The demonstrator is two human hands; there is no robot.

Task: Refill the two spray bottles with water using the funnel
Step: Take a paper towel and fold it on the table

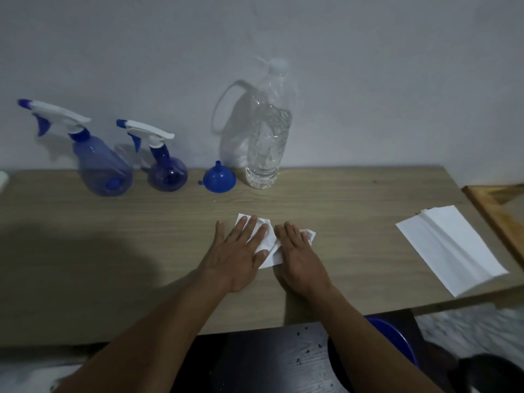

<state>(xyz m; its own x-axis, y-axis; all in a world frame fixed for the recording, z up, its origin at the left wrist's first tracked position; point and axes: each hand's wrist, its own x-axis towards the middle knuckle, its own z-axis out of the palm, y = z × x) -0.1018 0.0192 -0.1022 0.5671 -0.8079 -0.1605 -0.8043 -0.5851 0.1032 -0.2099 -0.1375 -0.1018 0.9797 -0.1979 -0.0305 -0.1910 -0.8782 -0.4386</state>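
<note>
Two blue spray bottles with white trigger heads stand at the back left of the wooden table [113,239]: a larger one [102,165] and, to its right, a smaller round one [167,173]. A blue funnel [217,178] sits mouth down beside them. Right of it stands a tall clear water bottle [266,137], roughly two thirds full. In the table's middle, my left hand [241,253] and my right hand [297,259] lie flat with straight fingers, pressing on a small white tissue [269,245].
A folded white paper sheet [450,248] lies at the table's right end. A wooden frame [493,211] sits past the right edge. A blue round object [394,338] and a dark surface [269,361] are below the near edge. A wall stands close behind the bottles.
</note>
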